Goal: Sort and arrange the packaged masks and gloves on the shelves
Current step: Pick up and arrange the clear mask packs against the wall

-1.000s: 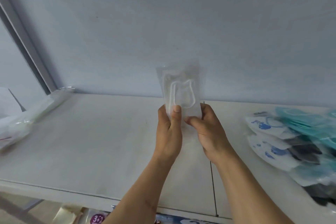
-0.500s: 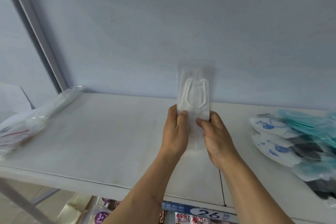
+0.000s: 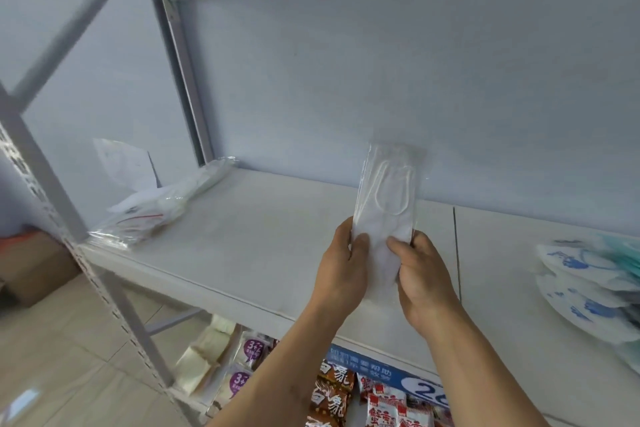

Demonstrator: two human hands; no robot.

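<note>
Clear plastic is wrapping the white packaged mask (image 3: 388, 204), which is standing upright above the shelf (image 3: 263, 239), long axis vertical. Both hands are pinching its lower end, the left hand (image 3: 341, 269) and right hand (image 3: 420, 276) equally near. Ear loops are showing through the wrapper.

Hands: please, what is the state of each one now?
Left hand: closed on the white packaged mask, lower left edge.
Right hand: closed on the same mask, lower right edge.
</note>
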